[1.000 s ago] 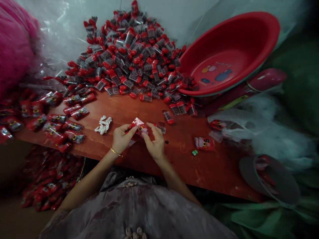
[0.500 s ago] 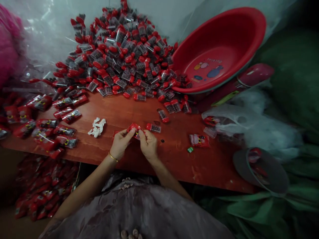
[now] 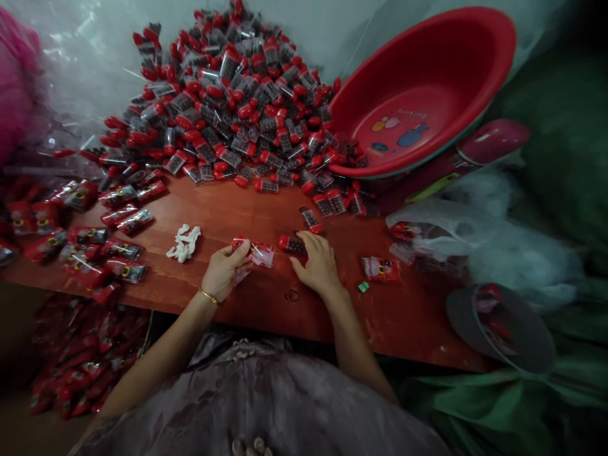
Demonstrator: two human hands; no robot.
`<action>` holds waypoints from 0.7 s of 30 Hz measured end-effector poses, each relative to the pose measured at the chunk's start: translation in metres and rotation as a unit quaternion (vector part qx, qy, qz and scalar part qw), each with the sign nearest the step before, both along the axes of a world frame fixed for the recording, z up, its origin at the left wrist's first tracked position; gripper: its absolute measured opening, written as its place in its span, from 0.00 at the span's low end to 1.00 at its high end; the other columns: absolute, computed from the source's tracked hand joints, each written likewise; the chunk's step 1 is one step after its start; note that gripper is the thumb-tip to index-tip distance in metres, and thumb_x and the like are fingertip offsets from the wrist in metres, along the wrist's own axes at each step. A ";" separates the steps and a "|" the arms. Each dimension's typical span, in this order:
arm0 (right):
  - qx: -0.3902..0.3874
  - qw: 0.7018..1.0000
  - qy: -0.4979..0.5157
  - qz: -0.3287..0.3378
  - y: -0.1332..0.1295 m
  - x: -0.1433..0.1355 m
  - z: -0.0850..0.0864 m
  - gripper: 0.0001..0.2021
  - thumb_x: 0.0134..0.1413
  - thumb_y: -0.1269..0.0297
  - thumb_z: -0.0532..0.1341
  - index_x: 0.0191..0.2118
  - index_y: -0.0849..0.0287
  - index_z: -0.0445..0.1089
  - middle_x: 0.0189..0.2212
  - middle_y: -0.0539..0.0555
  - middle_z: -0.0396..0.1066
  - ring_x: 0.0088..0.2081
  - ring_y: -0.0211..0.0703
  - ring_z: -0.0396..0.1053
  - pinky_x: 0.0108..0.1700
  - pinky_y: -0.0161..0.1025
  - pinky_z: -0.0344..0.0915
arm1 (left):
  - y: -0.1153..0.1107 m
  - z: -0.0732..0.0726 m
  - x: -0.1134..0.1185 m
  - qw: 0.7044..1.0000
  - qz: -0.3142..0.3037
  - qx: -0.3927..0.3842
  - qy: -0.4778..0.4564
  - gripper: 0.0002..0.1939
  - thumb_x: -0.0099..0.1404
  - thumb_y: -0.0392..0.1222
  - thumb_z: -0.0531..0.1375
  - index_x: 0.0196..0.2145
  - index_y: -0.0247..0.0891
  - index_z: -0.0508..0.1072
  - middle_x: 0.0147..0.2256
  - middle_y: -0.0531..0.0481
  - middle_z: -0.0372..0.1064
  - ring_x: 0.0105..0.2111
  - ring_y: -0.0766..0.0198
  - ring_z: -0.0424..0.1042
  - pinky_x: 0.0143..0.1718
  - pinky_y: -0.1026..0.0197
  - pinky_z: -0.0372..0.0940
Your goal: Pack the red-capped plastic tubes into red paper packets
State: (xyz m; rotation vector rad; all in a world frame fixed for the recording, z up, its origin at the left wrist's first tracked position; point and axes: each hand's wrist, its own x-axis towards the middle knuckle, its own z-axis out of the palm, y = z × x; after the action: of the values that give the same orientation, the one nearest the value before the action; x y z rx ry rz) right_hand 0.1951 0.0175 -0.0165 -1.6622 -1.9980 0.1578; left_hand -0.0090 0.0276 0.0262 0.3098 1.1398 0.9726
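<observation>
My left hand point(image 3: 225, 268) pinches a small red printed plastic packet point(image 3: 260, 253), held just above the wooden table. To its right lies a small clear tube with a red cap point(image 3: 291, 244) and dark contents. My right hand point(image 3: 318, 261) reaches over the tube's right end, thumb and fingers apart; whether the fingertips touch it, I cannot tell. Just beyond that hand is another red-capped tube point(image 3: 311, 220). A thin dark ring point(image 3: 291, 296) rests on the table between my hands and its front edge.
A large heap of red-capped tubes point(image 3: 237, 107) covers the back of the table. Filled red packets point(image 3: 85, 266) lie at the left, beside crumpled white scraps point(image 3: 183, 243). A red basin point(image 3: 427, 95) leans at the back right. Further right are another packet point(image 3: 380, 269) and a grey bin point(image 3: 503, 329).
My hands have come apart. The right one let go of the packet and moved right to the tube, while the left kept the packet and shifted slightly left.
</observation>
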 end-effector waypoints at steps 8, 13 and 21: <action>-0.019 0.998 -0.061 0.026 0.001 0.013 -0.017 0.17 0.58 0.61 0.52 0.49 0.64 0.66 0.46 0.64 0.71 0.44 0.53 0.66 0.48 0.50 0.59 | -0.001 -0.001 0.004 1.000 -0.005 0.017 -0.018 0.19 0.39 0.47 0.72 0.25 0.35 0.71 0.24 0.52 0.73 0.24 0.70 0.71 0.30 0.66 0.67; -0.051 0.972 0.231 -0.003 -0.032 0.005 0.000 0.15 0.62 0.61 0.45 0.45 0.59 0.65 0.27 0.53 0.73 0.28 0.42 0.70 0.33 0.38 0.65 | -0.004 -0.001 0.000 0.999 -0.011 0.032 0.025 0.21 0.37 0.51 0.71 0.24 0.35 0.71 0.21 0.54 0.71 0.22 0.70 0.70 0.27 0.67 0.65; -0.132 0.937 0.320 0.059 -0.061 -0.017 0.041 0.14 0.61 0.60 0.48 0.34 0.58 0.69 0.18 0.47 0.67 0.21 0.36 0.66 0.27 0.33 0.61 | -0.011 0.003 0.012 0.984 -0.069 0.155 0.062 0.20 0.39 0.52 0.70 0.24 0.33 0.76 0.23 0.52 0.72 0.24 0.70 0.67 0.28 0.67 0.63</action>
State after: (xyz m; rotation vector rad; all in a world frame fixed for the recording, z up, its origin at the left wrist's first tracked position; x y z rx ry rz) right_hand 0.1785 -0.0431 0.0249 -1.3881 -1.6098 0.9217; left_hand 0.0026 0.0166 0.0292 0.7002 1.0618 1.0179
